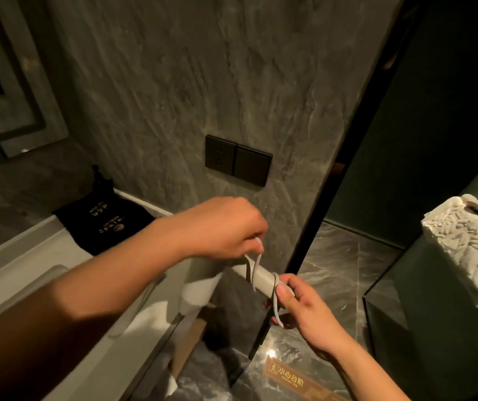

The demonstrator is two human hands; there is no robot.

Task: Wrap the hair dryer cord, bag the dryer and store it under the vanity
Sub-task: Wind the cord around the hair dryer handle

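Note:
I hold a pale grey hair dryer [262,280] in front of me, just off the vanity's right end. My right hand [304,306] grips its handle end, thumb pressing a loop of the grey cord [276,309] against it. My left hand [226,227] is closed above the dryer, pinching a stretch of the cord that runs down to the handle. Part of the dryer's body is hidden behind my left hand. A black drawstring bag [107,227] with gold print lies flat on the white vanity top [15,256], to the left of my hands.
A dark double socket plate [237,160] sits on the grey stone wall above my hands. A black door frame edge [327,198] runs down the right. A white tissue box [469,250] stands on a dark shelf at right. Marble floor with a step warning sign [289,377] lies below.

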